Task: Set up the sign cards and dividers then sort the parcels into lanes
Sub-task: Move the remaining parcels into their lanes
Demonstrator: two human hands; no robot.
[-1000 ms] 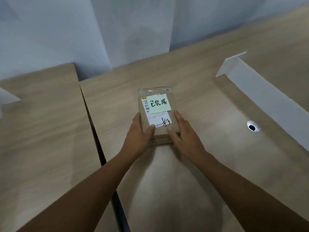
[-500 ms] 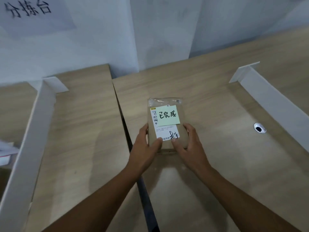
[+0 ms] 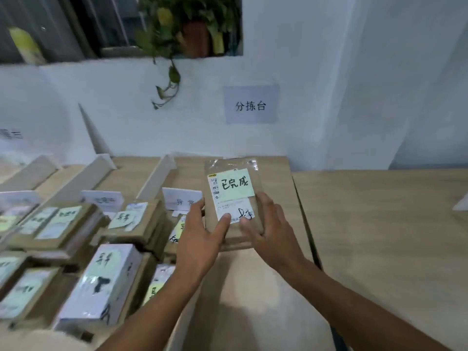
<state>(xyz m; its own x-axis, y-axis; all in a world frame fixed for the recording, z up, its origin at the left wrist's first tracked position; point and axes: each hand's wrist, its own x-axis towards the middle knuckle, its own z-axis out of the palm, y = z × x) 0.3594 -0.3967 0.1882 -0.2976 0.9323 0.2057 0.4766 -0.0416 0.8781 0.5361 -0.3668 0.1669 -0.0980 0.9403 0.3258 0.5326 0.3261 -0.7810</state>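
Observation:
A brown parcel point(image 3: 234, 171) with a green handwritten note and a white label is held above the table. My left hand point(image 3: 202, 231) grips its lower left edge, thumb on the label. My right hand point(image 3: 269, 229) grips its lower right edge, thumb on the label too. Left of the parcel stand white dividers point(image 3: 157, 178) and folded sign cards point(image 3: 181, 198). Several labelled parcels point(image 3: 101, 274) lie in the lanes on the left.
A wooden table point(image 3: 379, 224) stretches to the right, with a seam point(image 3: 306, 224) between two tabletops. A paper sign point(image 3: 250, 105) hangs on the white wall. A plant point(image 3: 177, 29) trails down from the window sill above.
The view has swung left and up. The lanes with stacked parcels and sign cards have come into view. Both hands still hold the same parcel, now lifted toward the left tabletop.

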